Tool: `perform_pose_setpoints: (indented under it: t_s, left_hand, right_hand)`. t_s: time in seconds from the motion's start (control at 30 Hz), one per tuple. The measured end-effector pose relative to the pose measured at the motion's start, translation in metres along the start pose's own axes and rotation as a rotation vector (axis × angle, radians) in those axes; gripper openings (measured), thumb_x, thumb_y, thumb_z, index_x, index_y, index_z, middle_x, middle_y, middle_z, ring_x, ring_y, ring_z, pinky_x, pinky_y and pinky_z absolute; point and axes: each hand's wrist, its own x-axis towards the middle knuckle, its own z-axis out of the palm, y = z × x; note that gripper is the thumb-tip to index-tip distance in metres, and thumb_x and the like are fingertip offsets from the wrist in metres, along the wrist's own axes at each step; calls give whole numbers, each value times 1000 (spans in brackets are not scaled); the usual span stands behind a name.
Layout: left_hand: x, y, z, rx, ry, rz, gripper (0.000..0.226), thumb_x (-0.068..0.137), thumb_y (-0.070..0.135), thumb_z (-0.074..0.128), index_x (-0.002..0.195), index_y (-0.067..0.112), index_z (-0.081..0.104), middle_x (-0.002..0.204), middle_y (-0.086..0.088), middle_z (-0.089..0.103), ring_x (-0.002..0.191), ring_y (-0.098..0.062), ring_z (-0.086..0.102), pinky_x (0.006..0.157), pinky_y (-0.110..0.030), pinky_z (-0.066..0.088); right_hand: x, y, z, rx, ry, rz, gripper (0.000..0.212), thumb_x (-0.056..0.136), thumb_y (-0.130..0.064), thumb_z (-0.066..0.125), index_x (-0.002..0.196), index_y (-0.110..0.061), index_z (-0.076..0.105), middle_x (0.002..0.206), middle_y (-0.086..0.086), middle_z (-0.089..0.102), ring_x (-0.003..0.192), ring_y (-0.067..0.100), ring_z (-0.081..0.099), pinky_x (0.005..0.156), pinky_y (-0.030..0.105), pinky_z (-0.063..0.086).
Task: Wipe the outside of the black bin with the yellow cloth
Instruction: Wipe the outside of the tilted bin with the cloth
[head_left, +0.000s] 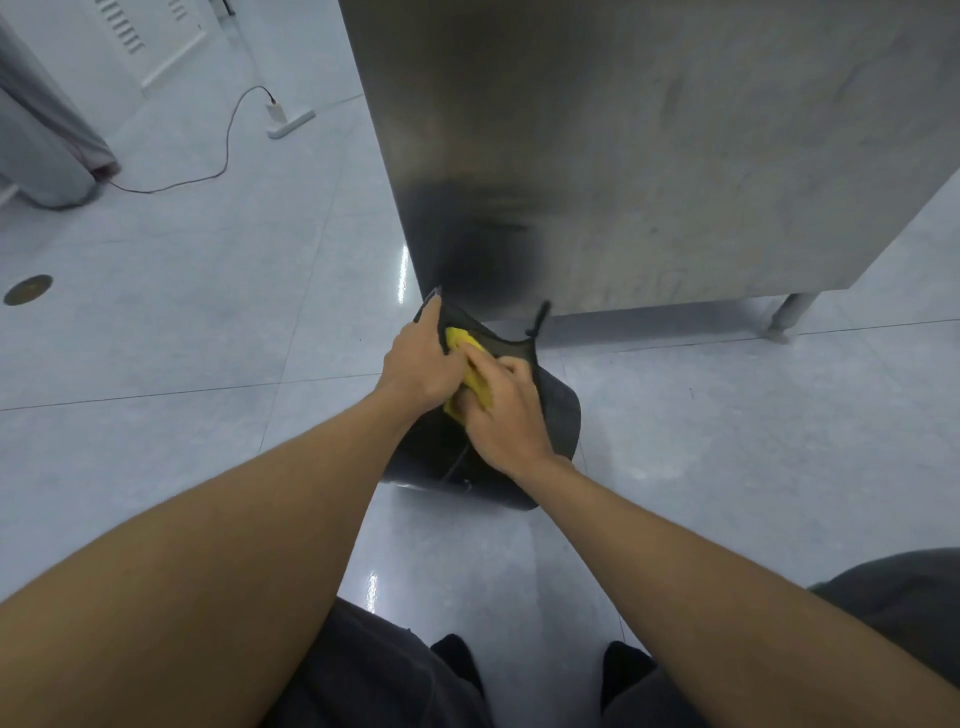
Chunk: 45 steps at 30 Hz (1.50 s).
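A black bin (558, 415) stands on the floor in front of me, lined with a black bag whose edge sticks up at the rim. My left hand (422, 364) grips the bin's rim at its far left corner. My right hand (501, 410) presses the yellow cloth (470, 364) against the bin near the rim, fingers closed over it. The cloth shows between both hands. Much of the bin's near side is hidden by my hands and wrists.
A tall stainless steel cabinet (649, 156) on legs stands right behind the bin. A white power strip (291, 120) with a thin cable lies on the tiled floor at the back left. A round floor drain (27, 289) sits at the left. My knees are at the bottom.
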Motion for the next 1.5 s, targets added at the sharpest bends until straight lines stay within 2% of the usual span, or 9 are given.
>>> perform_pose_setpoints:
  t_s: [0.13, 0.3, 0.4, 0.67, 0.8, 0.93, 1.03, 1.33, 1.5]
  left_hand:
    - [0, -4, -5, -94, 4, -33, 61, 87, 8, 63, 139, 9, 32, 118, -9, 56, 104, -22, 57, 80, -27, 47]
    - [-3, -4, -3, 34, -10, -34, 61, 96, 15, 53, 151, 18, 25, 138, -12, 54, 119, -35, 57, 97, -42, 48]
    - [-4, -2, 1, 55, -15, -40, 64, 100, 19, 48, 155, 26, 15, 146, -9, 48, 122, -32, 55, 100, -39, 45]
    - [4, 1, -1, -101, -28, -71, 61, 98, 14, 50, 152, 21, 22, 142, -12, 49, 124, -32, 51, 97, -33, 45]
    - [6, -4, -3, -109, 6, -113, 49, 91, 5, 58, 132, 7, 31, 113, -12, 53, 104, -27, 58, 65, -19, 46]
    - [4, -9, -1, -2, -25, -102, 60, 97, 12, 53, 148, 13, 21, 138, -15, 51, 121, -37, 55, 98, -42, 49]
    - [7, -10, 3, 34, -68, -82, 69, 100, 18, 49, 156, 22, 9, 149, -11, 43, 128, -38, 51, 105, -47, 43]
    - [14, -15, 2, -91, -42, -129, 66, 99, 12, 44, 155, 25, 11, 135, -12, 54, 116, -32, 54, 92, -34, 45]
    - [13, -15, -1, -106, -76, -140, 67, 100, 14, 45, 155, 24, 9, 142, -13, 48, 124, -37, 51, 104, -43, 44]
  right_hand:
    - [-4, 18, -3, -113, 63, 14, 52, 100, -32, 50, 150, -35, 38, 148, -7, 50, 127, 22, 42, 105, 35, 39]
    - [-22, 61, -20, -138, 135, 482, 53, 102, -47, 38, 153, -36, 30, 144, 0, 49, 131, 28, 36, 105, 44, 38]
    - [-16, 59, -24, -45, 163, 649, 52, 101, -46, 41, 151, -41, 30, 136, 10, 43, 110, 26, 53, 101, 42, 44]
    - [-7, 2, -3, 4, -26, -11, 56, 95, -31, 57, 147, -40, 39, 134, 3, 48, 124, 20, 45, 103, 35, 44]
    - [-2, 24, -8, -148, 27, 29, 56, 96, -36, 55, 149, -38, 38, 153, -1, 44, 134, 26, 41, 110, 45, 38]
    - [-13, 61, -26, -147, 71, 487, 56, 100, -45, 42, 154, -36, 28, 154, 8, 38, 137, 33, 38, 113, 47, 35]
    - [-10, 61, -27, -61, 86, 653, 56, 101, -44, 42, 154, -41, 23, 151, 14, 33, 125, 32, 49, 107, 45, 39]
    - [-16, -1, -5, -41, -82, -188, 61, 88, -13, 66, 145, -22, 48, 129, 2, 60, 115, 23, 50, 97, 36, 48]
    - [-14, 31, -14, -118, 49, 66, 51, 98, -28, 56, 148, -32, 44, 143, 1, 53, 126, 24, 42, 104, 36, 42]
